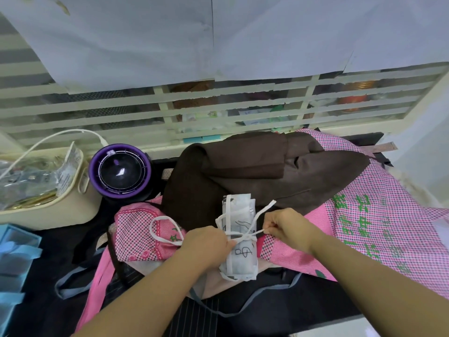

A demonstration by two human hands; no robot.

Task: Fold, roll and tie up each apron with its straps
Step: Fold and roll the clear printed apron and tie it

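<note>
Fabric looks thin and floppy all round, so nothing is heavy or breakable, but I reckon the roll wants to spring open the moment pressure comes off. The rolled white apron [239, 242] lies in the middle of the pile, running near to far, on top of a pink checked apron [364, 227] with a brown apron [255, 166] just beyond it. Its white straps [258, 214] cross over the middle of the roll in what looks like a half-made knot. The right hand [284, 224] pinches one strap just right of the roll. The left hand [206, 246] is curled against the roll's left side, thumb at the crossing, gripping the other strap as far as I can tell, and a loop of it flops out left over the pink cloth. My take: the straps are narrow, soft tape, so grab them close to the knot and pull sideways evenly while keeping the roll pinned. Pulling from the loose ends probably just gives slack. Hard to see: the left fingers are hidden behind the back of the hand, and I can't tell if the knot is one cross or already doubled. The pink apron runs out of view on the right, and the dark tabletop [63, 249] only peeks out on the left by a cream basket [48, 210] and a purple round gadget [120, 170], whatever that is.
</note>
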